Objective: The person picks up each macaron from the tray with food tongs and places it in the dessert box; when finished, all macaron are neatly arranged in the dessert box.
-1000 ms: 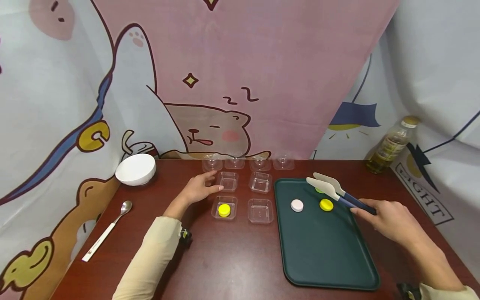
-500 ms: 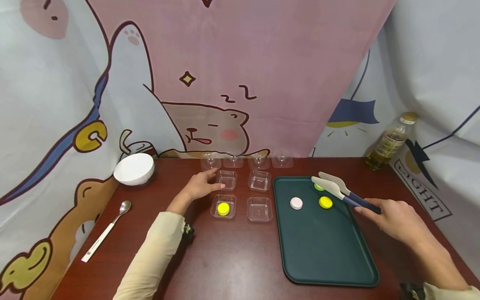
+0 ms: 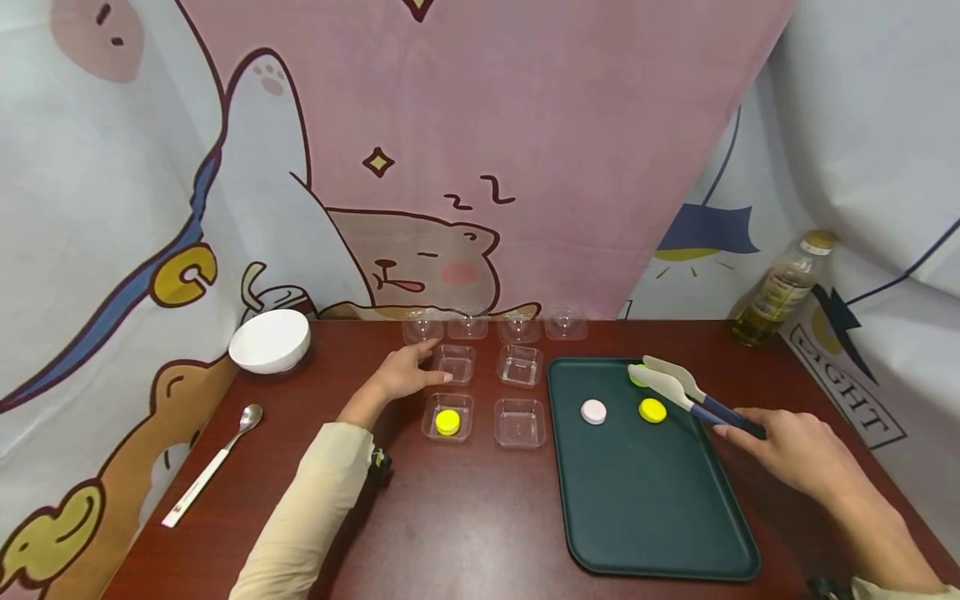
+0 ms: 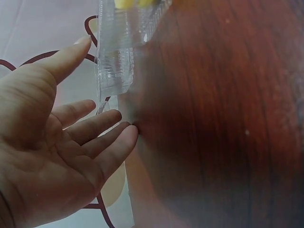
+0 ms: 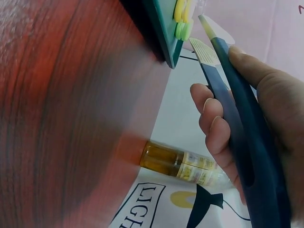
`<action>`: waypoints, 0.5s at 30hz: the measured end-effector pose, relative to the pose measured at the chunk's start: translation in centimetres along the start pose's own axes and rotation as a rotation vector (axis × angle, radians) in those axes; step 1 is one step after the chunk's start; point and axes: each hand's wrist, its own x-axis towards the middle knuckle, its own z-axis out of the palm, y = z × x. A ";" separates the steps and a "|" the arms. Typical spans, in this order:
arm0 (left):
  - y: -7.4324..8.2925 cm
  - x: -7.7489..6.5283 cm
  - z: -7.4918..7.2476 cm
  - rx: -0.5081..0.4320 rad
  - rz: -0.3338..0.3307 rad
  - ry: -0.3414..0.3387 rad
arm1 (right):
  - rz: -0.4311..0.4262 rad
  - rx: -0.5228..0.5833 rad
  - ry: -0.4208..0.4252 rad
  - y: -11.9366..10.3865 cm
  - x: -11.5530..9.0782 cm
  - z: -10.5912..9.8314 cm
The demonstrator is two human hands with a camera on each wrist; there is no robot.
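Observation:
My right hand (image 3: 798,454) grips blue-handled tongs (image 5: 237,104) with cream tips, held apart. In the head view the tips hang over the back of the dark green tray (image 3: 652,500), partly covering a green macaron (image 5: 184,31). A yellow macaron (image 3: 652,410) and a pale pink macaron (image 3: 593,412) lie nearby on the tray. My left hand (image 3: 401,372) is beside a clear plastic box (image 3: 456,364), thumb and fingers spread; whether they touch it I cannot tell. Another yellow macaron (image 3: 447,422) sits in the front left box (image 3: 429,429).
Two more clear boxes, one of them the front right box (image 3: 520,423), stand left of the tray. Several clear lids (image 3: 519,327) line the back edge. A white bowl (image 3: 270,342) and a spoon (image 3: 213,467) lie left; an oil bottle (image 3: 780,292) stands back right.
The tongs have moved right and slightly down, so their tips now lie over the green macaron. My left hand has shifted slightly right beside the box.

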 end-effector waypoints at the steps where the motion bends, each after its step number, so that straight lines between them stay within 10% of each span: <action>1: 0.0 0.0 0.0 0.000 -0.003 -0.001 | 0.002 0.000 -0.005 0.1 0.0 0.0; 15: -0.2 0.3 0.1 0.014 -0.020 -0.013 | 0.011 -0.002 -0.033 0.7 0.2 -0.2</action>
